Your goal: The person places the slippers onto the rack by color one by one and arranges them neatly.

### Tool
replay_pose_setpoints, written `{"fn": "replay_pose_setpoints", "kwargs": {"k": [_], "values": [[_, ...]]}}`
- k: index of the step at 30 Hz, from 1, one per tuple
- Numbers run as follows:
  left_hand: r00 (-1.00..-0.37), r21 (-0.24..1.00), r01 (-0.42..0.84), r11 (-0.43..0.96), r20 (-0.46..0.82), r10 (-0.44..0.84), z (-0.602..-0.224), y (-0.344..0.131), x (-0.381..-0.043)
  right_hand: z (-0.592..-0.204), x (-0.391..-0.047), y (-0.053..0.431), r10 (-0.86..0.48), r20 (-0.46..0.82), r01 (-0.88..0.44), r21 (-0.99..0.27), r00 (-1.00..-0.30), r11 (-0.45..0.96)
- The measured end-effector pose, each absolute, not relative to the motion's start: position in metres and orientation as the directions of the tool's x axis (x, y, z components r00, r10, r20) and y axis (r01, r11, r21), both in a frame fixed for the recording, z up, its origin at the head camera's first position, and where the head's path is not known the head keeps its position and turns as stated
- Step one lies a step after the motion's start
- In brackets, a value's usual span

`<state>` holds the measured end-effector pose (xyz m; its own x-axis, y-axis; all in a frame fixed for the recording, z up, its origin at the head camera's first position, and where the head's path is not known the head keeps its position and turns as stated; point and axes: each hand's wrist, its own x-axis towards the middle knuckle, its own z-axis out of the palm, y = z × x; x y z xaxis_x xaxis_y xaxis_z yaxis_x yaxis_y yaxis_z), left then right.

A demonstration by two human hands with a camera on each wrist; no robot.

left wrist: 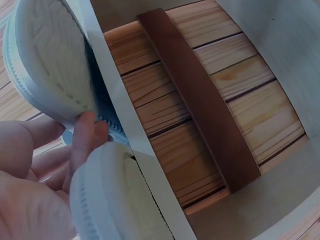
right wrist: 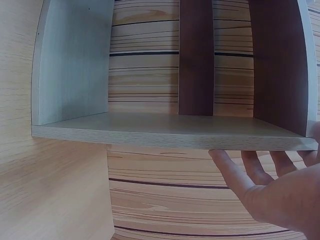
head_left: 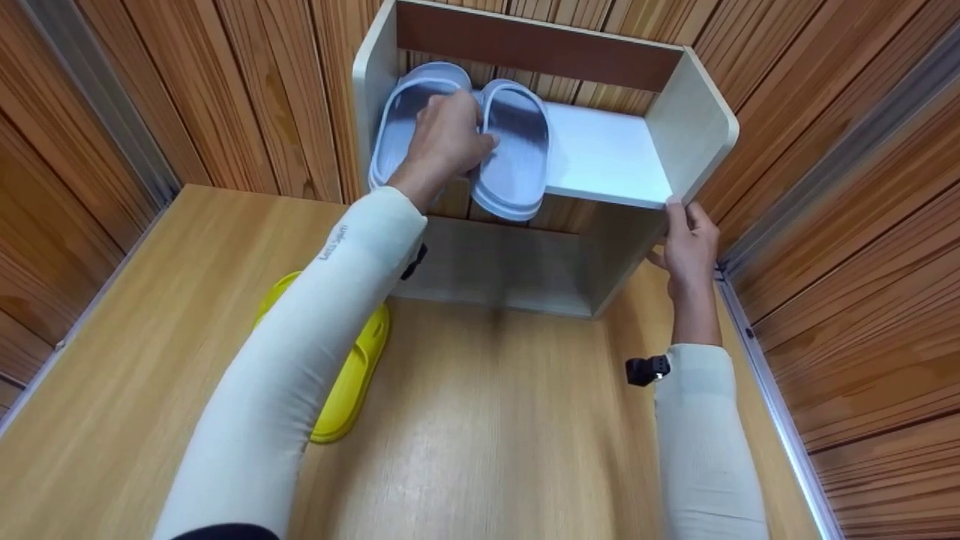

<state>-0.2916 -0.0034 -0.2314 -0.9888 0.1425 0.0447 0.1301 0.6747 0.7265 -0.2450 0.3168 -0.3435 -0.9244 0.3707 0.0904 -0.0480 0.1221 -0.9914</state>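
My left hand (head_left: 448,135) reaches between two pale blue-grey slippers at the rack's upper shelf (head_left: 607,154). It grips the left slipper (head_left: 397,135) and right slipper (head_left: 517,150) together by their facing inner edges. In the left wrist view, the fingers (left wrist: 82,137) lie between the two slippers, whose textured sole (left wrist: 52,55) shows on one. My right hand (head_left: 690,240) touches the rack's right side panel (head_left: 694,120), near the shelf's front corner. In the right wrist view, its fairly straight fingers (right wrist: 230,172) rest along the panel's outer face.
A yellow pair of slippers (head_left: 349,394) lies on the wooden floor (head_left: 487,450), partly hidden by my left forearm. The rack has a lower shelf (head_left: 495,277) and a brown back strip (head_left: 540,49). Wood-panelled walls (head_left: 862,300) stand close around it.
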Motion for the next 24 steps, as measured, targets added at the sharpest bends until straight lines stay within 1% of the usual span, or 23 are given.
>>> {"fn": "replay_pose_setpoints", "kwargs": {"k": [7,15,20,24], "values": [[-0.98,0.651,0.195,0.734,0.101,0.17,-0.234,0.0012,-0.2908,-0.3414,-0.2447,0.3175,0.378,0.083,-0.038,-0.991,-0.922,0.125],[-0.984,0.706,0.163,0.689,0.068,0.164,-0.2319,0.0005,-0.2906,-0.3425,-0.2443,0.3194,0.381,0.107,-0.07,-0.992,-0.918,0.108],[-0.985,0.736,0.131,0.664,0.021,0.171,-0.2315,-0.0013,-0.2877,-0.344,-0.2423,0.3201,0.373,0.088,-0.043,-0.991,-0.924,0.127],[-0.986,0.761,0.119,0.638,0.014,0.168,-0.2306,-0.0023,-0.2838,-0.3427,-0.2432,0.321,0.37,0.07,-0.028,-0.993,-0.926,0.117]]}}
